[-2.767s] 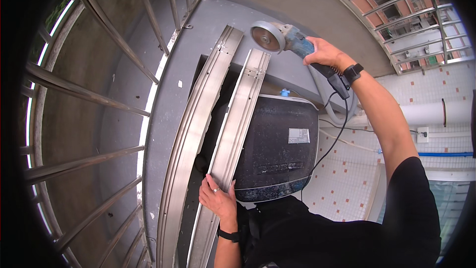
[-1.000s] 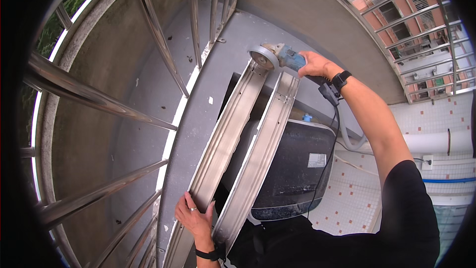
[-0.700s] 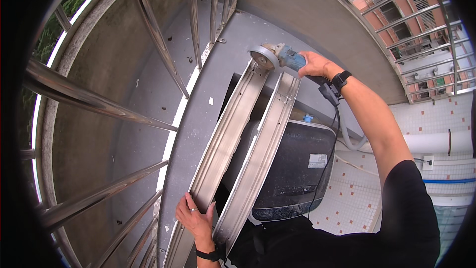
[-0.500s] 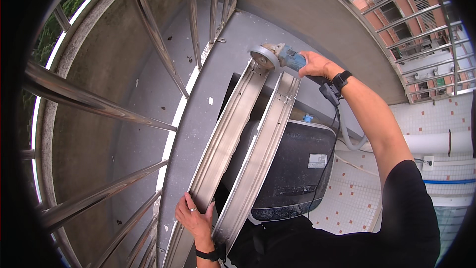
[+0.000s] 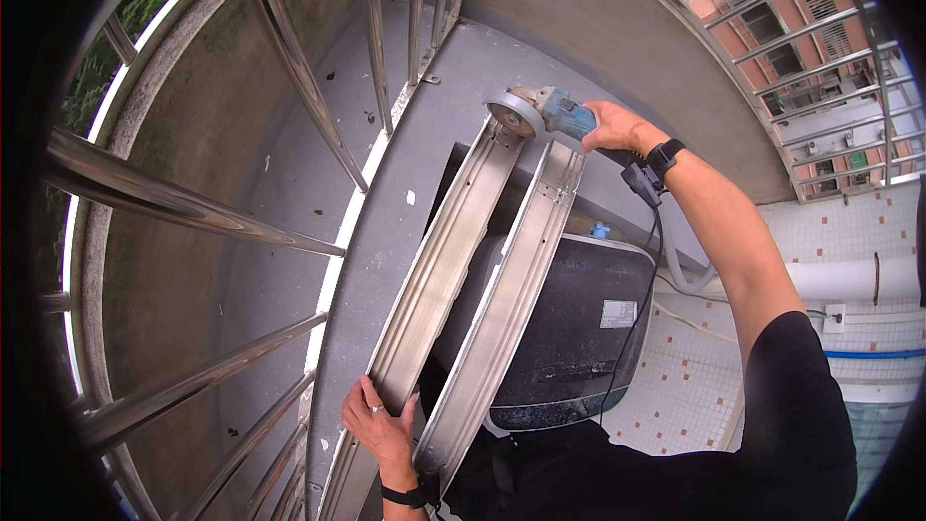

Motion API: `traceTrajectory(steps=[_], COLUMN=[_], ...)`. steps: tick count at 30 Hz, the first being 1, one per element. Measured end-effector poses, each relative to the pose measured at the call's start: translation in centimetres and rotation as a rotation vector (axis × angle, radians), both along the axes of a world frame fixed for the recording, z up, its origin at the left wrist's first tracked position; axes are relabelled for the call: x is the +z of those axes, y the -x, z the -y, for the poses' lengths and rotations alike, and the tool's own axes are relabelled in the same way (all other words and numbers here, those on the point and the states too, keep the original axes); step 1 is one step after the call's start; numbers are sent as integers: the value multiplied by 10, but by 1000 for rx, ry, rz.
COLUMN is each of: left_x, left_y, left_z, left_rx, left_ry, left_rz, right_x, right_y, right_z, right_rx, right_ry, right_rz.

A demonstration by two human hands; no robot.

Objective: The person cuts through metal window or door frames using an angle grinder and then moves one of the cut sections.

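My right hand (image 5: 617, 127) is wrapped round the rear of a blue angle grinder (image 5: 569, 118) at the top middle. The grinder's disc and guard (image 5: 515, 118) sit at the far end of the left long silver metal profile (image 5: 439, 268), where disc and metal appear to touch. A power cord hangs down from the tool. Lower left, my left hand (image 5: 382, 422) grips the near part of that same profile, with the thumb at its right edge and the fingers across its top. Alongside it on the right lies a second metal profile (image 5: 506, 299), which neither hand holds.
A black rounded appliance (image 5: 569, 328) stands beneath and right of the profiles, with the cord across it. Shiny metal railings (image 5: 203, 207) cross the left side above a grey ledge (image 5: 289, 174). A white pipe (image 5: 849, 276) runs along the tiled surface at right.
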State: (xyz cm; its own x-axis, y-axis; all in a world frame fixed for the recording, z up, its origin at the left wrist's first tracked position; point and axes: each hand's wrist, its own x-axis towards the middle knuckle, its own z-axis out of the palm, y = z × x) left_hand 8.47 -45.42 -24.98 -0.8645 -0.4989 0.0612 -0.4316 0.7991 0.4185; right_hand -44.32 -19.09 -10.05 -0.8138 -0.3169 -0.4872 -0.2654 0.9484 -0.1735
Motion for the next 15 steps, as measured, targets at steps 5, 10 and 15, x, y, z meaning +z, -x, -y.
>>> traceTrajectory(steps=[5,10,15], left_x=[1,4,5], left_y=[0,0,2], left_z=[0,1,1], left_rx=[3,-8,-3], left_ry=[-1,-13,-14], left_rz=[5,-4,-11], right_x=[-4,-15,-19], right_y=[4,10,10], right_z=[-2,-8,-13], right_rx=[0,16,30], right_ry=[3,-13,34], right_rz=[27,-10,-20])
